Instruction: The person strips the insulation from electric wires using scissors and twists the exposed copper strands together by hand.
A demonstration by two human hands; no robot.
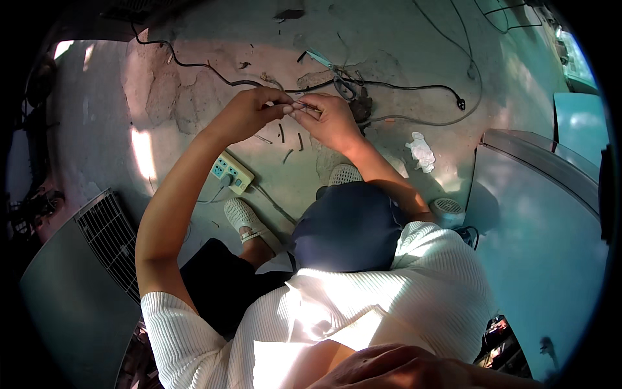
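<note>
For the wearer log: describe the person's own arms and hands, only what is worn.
Both forearms are bare; the left hand and right hand wear no gloves. No watch or ring shows. Short sleeves of a white ribbed top end above the elbows.

Whatever thin piece I pinch between my left hand (256, 110) and right hand (327, 120) is too small to make out; my fingertips cover most of it. My right hand hides part of the dark tangle of wires (359, 104) behind it. My knee covers most of my right shoe (343, 174). The grey cabinet (544, 214) runs out past the picture's dark rim.
</note>
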